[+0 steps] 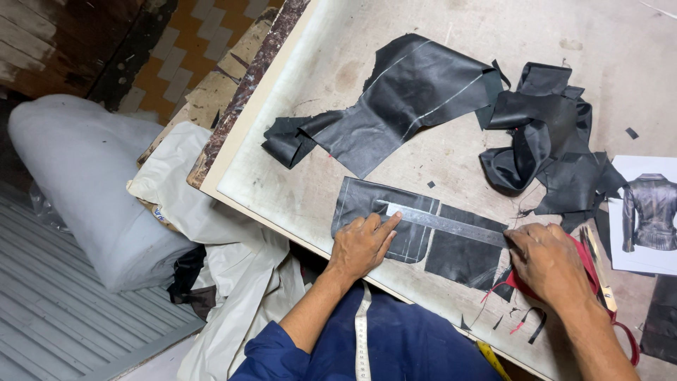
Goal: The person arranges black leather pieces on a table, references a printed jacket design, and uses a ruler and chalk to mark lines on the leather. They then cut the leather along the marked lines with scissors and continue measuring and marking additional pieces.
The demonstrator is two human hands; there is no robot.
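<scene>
A metal ruler [451,224] lies across a flat black leather piece [416,229] on the worktable [310,162]. My left hand [363,243] presses down on the ruler's left end with its fingers spread. My right hand [549,262] rests at the ruler's right end, fingers closed; whether it holds a small tool I cannot tell. Under that hand lie red strips [589,264].
A large folded black leather piece [402,106] and a crumpled black heap [546,134] lie farther back. A printed picture of a jacket [649,212] sits at the right edge. Left of the table are a white fabric roll [84,183] and cream cloth [211,212]. A tape measure [362,339] hangs at my chest.
</scene>
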